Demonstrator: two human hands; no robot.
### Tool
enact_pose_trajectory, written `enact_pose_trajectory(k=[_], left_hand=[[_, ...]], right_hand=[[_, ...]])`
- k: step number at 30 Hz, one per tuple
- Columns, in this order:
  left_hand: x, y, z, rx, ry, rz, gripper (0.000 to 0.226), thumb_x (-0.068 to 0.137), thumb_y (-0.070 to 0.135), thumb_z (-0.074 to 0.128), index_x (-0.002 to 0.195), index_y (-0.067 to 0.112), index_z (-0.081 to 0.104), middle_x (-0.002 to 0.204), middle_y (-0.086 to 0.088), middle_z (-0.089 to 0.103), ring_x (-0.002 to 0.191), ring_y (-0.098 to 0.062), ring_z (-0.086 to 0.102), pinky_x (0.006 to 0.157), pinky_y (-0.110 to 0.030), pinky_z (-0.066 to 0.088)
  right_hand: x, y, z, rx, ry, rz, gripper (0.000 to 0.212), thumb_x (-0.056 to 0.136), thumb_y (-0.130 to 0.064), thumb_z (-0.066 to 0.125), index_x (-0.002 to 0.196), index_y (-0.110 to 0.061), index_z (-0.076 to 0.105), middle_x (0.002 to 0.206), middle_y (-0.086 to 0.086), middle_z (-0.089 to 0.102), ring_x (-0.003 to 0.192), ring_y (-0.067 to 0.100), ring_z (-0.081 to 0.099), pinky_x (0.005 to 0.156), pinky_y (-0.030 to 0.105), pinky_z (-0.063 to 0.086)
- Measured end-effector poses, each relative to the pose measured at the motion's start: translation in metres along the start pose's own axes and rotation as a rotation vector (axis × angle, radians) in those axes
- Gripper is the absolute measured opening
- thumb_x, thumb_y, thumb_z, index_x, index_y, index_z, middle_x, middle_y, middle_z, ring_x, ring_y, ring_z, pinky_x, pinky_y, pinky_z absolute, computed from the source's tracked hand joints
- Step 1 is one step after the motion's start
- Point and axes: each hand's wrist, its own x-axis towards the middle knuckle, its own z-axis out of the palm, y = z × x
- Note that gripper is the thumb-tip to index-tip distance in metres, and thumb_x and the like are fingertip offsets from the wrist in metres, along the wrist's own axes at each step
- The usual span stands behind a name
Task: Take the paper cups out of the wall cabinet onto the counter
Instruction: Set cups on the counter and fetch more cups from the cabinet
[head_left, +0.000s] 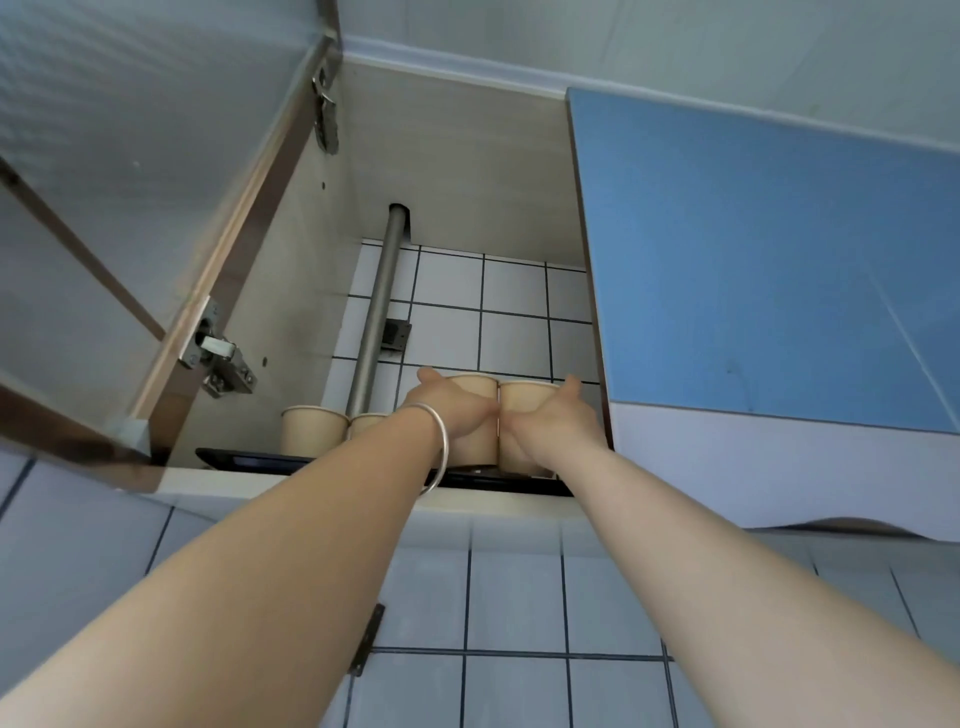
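The round paper cups (314, 428) are plain beige. They sit on a black flat tray (244, 460). The closed flat cabinet door (769, 249) is blue. White square wall tiles (514, 332) show dark grout lines.

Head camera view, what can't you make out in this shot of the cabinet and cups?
- Counter: out of frame below; the camera looks up.
- Second cup from the left: only its rim shows, behind the left forearm.
- Fingers of left hand and right hand: wrapped behind their cups, so the grip is unclear.
- Black tray: seen edge-on, its surface hidden.
- Cup contents: rims sit above eye level.
- Closed blue door: hides what lies behind it.
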Motion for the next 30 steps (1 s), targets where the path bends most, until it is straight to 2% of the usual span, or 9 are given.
enact_pose_trajectory(k=[3, 6, 10, 16, 20, 24, 25, 28, 30], left_hand=[[-0.009, 0.005, -0.020, -0.088, 0.011, 0.027, 0.100, 0.071, 0.043, 0.069, 0.144, 0.009, 0.010, 0.132, -0.014, 0.049, 0.117, -0.033, 0.052, 0.098, -0.039, 0.046], [-0.027, 0.008, -0.037, -0.204, 0.023, 0.050, 0.098, 0.060, 0.043, 0.075, 0.136, 0.011, 0.022, 0.122, -0.011, 0.054, 0.108, -0.031, 0.058, 0.094, -0.043, 0.050], [-0.057, 0.010, -0.056, -0.300, 0.035, 0.079, 0.078, 0.072, 0.037, 0.074, 0.130, 0.014, 0.027, 0.088, 0.002, 0.052, 0.077, -0.015, 0.057, 0.072, -0.035, 0.055], [-0.129, -0.002, -0.070, -0.375, 0.109, 0.047, 0.093, 0.062, 0.045, 0.080, 0.135, 0.020, 0.029, 0.116, -0.002, 0.058, 0.099, -0.023, 0.063, 0.083, -0.042, 0.057], [-0.185, -0.018, -0.081, -0.347, 0.222, -0.014, 0.109, 0.037, 0.057, 0.079, 0.132, 0.022, 0.038, 0.117, -0.002, 0.062, 0.100, -0.023, 0.065, 0.085, -0.043, 0.057], [-0.245, -0.046, -0.090, -0.326, 0.310, -0.102, 0.086, 0.051, 0.050, 0.077, 0.126, 0.024, 0.044, 0.112, -0.002, 0.064, 0.097, -0.020, 0.066, 0.077, -0.037, 0.059], [-0.260, -0.055, -0.093, -0.330, 0.329, -0.126, 0.079, 0.055, 0.048, 0.077, 0.123, 0.024, 0.045, 0.110, -0.002, 0.065, 0.095, -0.019, 0.066, 0.071, -0.034, 0.059], [-0.312, -0.072, -0.102, -0.353, 0.401, -0.189, 0.061, 0.066, 0.037, 0.077, 0.117, 0.023, 0.048, 0.106, -0.004, 0.065, 0.091, -0.017, 0.066, 0.061, -0.028, 0.056], [-0.349, -0.081, -0.111, -0.344, 0.463, -0.231, 0.062, 0.061, 0.037, 0.075, 0.115, 0.022, 0.049, 0.104, -0.002, 0.066, 0.088, -0.015, 0.066, 0.059, -0.025, 0.054]], right_hand=[[-0.008, -0.010, -0.006, 0.112, 0.036, -0.059, 0.095, 0.079, -0.044, 0.063, 0.148, -0.013, 0.006, 0.144, 0.015, 0.040, 0.125, 0.032, 0.046, 0.095, 0.036, 0.045], [-0.021, -0.015, -0.011, 0.224, 0.035, -0.073, 0.094, 0.079, -0.042, 0.065, 0.149, -0.017, 0.007, 0.144, 0.010, 0.040, 0.125, 0.030, 0.046, 0.084, 0.030, 0.040], [-0.045, -0.018, -0.021, 0.401, 0.008, -0.078, 0.095, 0.077, -0.040, 0.068, 0.149, -0.019, 0.009, 0.143, 0.008, 0.040, 0.122, 0.028, 0.049, 0.075, 0.027, 0.036], [-0.098, -0.011, -0.026, 0.678, -0.116, -0.034, 0.095, 0.069, -0.043, 0.075, 0.144, -0.023, 0.020, 0.136, 0.006, 0.049, 0.117, 0.025, 0.052, 0.085, 0.032, 0.045], [-0.146, -0.008, -0.014, 0.906, -0.267, 0.043, 0.087, 0.065, -0.042, 0.080, 0.135, -0.026, 0.031, 0.125, 0.001, 0.054, 0.108, 0.022, 0.057, 0.089, 0.038, 0.051], [-0.205, -0.007, 0.003, 1.042, -0.387, 0.088, 0.085, 0.064, -0.040, 0.081, 0.133, -0.029, 0.032, 0.123, -0.001, 0.054, 0.105, 0.016, 0.057, 0.092, 0.037, 0.050], [-0.221, -0.005, 0.007, 1.085, -0.393, 0.089, 0.085, 0.065, -0.038, 0.081, 0.134, -0.029, 0.032, 0.122, -0.002, 0.052, 0.101, 0.013, 0.057, 0.089, 0.032, 0.051], [-0.273, -0.007, 0.013, 1.210, -0.459, 0.134, 0.085, 0.067, -0.032, 0.081, 0.136, -0.030, 0.032, 0.112, -0.007, 0.051, 0.084, -0.004, 0.053, 0.064, 0.010, 0.046], [-0.311, -0.010, 0.024, 1.249, -0.560, 0.200, 0.086, 0.064, -0.030, 0.083, 0.134, -0.033, 0.033, 0.113, -0.007, 0.056, 0.087, -0.001, 0.058, 0.062, 0.014, 0.048]])
